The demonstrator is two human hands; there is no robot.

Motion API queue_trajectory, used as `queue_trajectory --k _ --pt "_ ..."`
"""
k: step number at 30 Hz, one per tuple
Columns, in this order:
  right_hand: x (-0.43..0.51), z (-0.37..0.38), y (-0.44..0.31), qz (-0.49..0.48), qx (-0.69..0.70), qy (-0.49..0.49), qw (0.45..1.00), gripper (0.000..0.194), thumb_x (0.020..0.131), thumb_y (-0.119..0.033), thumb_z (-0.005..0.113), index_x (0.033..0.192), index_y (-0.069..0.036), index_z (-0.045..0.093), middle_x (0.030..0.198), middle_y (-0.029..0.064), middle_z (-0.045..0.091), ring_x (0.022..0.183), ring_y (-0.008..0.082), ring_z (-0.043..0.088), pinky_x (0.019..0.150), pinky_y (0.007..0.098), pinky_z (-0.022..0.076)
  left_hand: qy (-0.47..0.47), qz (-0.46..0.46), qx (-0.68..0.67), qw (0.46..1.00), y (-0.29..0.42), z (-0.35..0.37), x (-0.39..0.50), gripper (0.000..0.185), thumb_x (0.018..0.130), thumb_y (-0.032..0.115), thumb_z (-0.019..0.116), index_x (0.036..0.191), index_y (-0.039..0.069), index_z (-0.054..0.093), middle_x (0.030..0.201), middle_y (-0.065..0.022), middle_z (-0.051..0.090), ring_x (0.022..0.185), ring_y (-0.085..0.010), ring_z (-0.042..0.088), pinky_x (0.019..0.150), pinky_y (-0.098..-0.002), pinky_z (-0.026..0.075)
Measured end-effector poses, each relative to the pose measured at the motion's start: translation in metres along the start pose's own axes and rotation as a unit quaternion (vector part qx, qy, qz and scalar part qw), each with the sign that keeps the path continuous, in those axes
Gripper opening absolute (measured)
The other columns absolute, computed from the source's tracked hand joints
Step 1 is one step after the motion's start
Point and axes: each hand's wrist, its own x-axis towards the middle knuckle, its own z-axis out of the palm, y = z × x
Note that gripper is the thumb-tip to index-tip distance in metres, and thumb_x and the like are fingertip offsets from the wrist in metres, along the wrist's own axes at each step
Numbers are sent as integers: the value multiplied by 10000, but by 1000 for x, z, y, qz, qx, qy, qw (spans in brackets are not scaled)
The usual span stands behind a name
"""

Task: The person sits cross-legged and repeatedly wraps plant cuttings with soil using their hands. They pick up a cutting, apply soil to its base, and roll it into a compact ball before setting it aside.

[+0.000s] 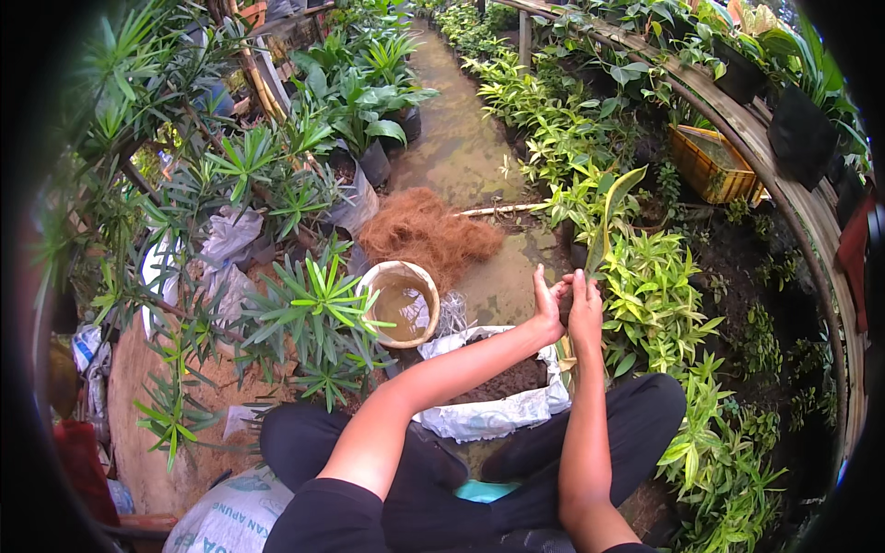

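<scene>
Both hands are cupped together at mid-height, right of centre. My left hand [549, 304] reaches across from the left, and my right hand [585, 307] faces it with fingers pointing up. Between the palms is a dark clump [566, 303], seemingly soil around roots, mostly hidden by the fingers. A long snake plant leaf [611, 214] with yellowish margins rises just beyond the right fingertips; its base is hidden. Below my forearms, between my legs, sits a white woven sack [494, 417] with rolled-down sides, holding dark soil [508, 380].
A round tub of murky water [399, 304] stands left of the sack. Behind it, brown coconut fibre [429, 231] is heaped on the wet concrete path [456, 117]. Leafy potted plants [643, 290] line the right side; a narrow-leaved shrub [321, 304] overhangs the left. A yellow crate [715, 164] sits at right.
</scene>
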Motion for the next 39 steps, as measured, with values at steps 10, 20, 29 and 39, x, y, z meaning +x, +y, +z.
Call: queue_trajectory --k 10,20,29,39 --pt "-3 13 10 -135 39 -15 990 174 916 -174 683 949 -3 693 967 77 712 871 134 634 818 278 467 -123 -82 3 989 26 8 -27 895 829 827 225 1135 61 572 1267 -273 565 1160 -377 558 1030 -504 406" --pt "-18 21 15 -59 89 -22 994 210 937 -192 666 915 17 661 808 59 679 722 99 609 690 247 467 -59 -60 -17 996 18 2 -55 915 802 838 315 1194 51 569 1246 -243 581 1147 -365 565 1020 -494 411" --pt "-10 7 26 -22 148 20 989 278 940 -254 670 794 -23 621 689 1 597 633 53 500 569 246 387 -15 -36 31 999 6 20 -67 898 779 848 373 1192 92 626 1235 -125 617 1136 -266 572 1027 -424 397" --pt "-15 11 16 -24 141 25 989 277 933 -226 676 743 -37 607 640 -12 567 585 56 496 537 236 382 6 -53 76 996 13 15 -65 908 780 857 365 1184 93 642 1048 -92 662 973 -242 610 924 -408 445"
